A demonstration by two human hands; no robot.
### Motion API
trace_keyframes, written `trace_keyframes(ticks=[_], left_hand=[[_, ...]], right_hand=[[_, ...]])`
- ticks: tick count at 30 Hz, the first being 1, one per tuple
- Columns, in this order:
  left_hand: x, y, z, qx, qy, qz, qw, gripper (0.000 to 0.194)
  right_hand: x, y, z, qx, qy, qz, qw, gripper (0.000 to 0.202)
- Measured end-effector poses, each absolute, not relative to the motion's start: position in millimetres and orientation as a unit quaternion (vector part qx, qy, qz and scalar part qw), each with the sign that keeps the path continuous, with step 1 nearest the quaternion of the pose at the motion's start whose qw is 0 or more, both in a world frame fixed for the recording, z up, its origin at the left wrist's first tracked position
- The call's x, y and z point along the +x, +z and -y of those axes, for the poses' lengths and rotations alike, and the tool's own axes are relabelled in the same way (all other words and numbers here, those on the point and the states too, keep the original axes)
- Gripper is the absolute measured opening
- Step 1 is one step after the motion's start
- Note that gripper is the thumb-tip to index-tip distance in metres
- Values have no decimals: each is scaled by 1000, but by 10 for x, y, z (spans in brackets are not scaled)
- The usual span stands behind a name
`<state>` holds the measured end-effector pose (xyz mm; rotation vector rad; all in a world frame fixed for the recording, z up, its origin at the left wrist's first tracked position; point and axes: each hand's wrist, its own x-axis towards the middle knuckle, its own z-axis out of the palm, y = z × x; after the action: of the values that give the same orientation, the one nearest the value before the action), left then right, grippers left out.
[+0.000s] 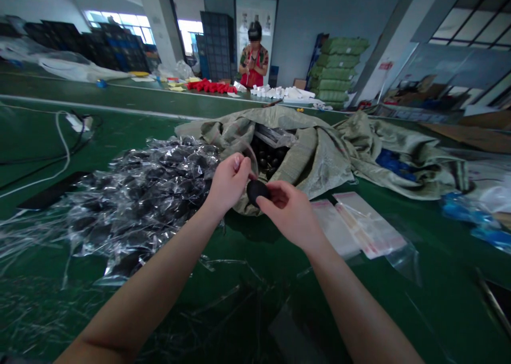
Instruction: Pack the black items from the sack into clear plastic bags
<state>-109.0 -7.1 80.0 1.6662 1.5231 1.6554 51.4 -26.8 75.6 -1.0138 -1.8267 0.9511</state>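
a: grey workshop, windows at the back, a co-worker (254, 66) upright there, and a green tabletop (139, 122) up close. where's the ball?

b: the black ball (256, 192) is between the two hands, just in front of the open sack (325, 159). it looks lifted off the tabletop.

a: whose grip is it in?

b: the right hand (295, 215) has it. that grip is nearly closed, thumb across the near face, fingers curled at the right edge.

a: and the left?

b: the left hand (228, 184) is just beside it, fingers curled in, thumb tip close to the ball. some clear film (250, 152) arcs by its knuckles; whether that grip pinches it, i can't tell.

a: so which relation counts?

b: i'd say ball to film. from the left grip, the ball lies to the right and slightly nearer the wearer; the film's edge is just beyond it. the right hand is the nearer one to the ball.

a: long axis?

b: can't tell, the thumb covers part of it.

a: pose?

b: both forearms (347, 300) reach forward and slant inward, with the hands nearly meeting.
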Motion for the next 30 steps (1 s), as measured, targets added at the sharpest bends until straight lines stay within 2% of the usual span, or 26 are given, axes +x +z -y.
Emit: trace_keyframes(ticks=[4, 7, 10, 15, 22, 30], left_hand=[[-1098, 835, 127, 643, 441, -624, 50, 25], [-1047, 829, 177, 705, 318, -632, 54, 15], [-1009, 812, 202, 733, 262, -624, 68, 17], [-1064, 809, 163, 728, 253, -634, 62, 29], [-1092, 841, 142, 703, 287, -645, 86, 28], [-1042, 801, 158, 703, 286, -648, 65, 31]], right_hand=[[585, 873, 305, -381, 423, 679, 464, 24], [559, 882, 338, -339, 468, 668, 469, 31], [527, 786, 282, -358, 464, 670, 456, 36], [581, 662, 102, -423, 408, 673, 449, 36], [602, 700, 101, -459, 268, 750, 394, 35], [594, 662, 97, -477, 148, 765, 408, 36]])
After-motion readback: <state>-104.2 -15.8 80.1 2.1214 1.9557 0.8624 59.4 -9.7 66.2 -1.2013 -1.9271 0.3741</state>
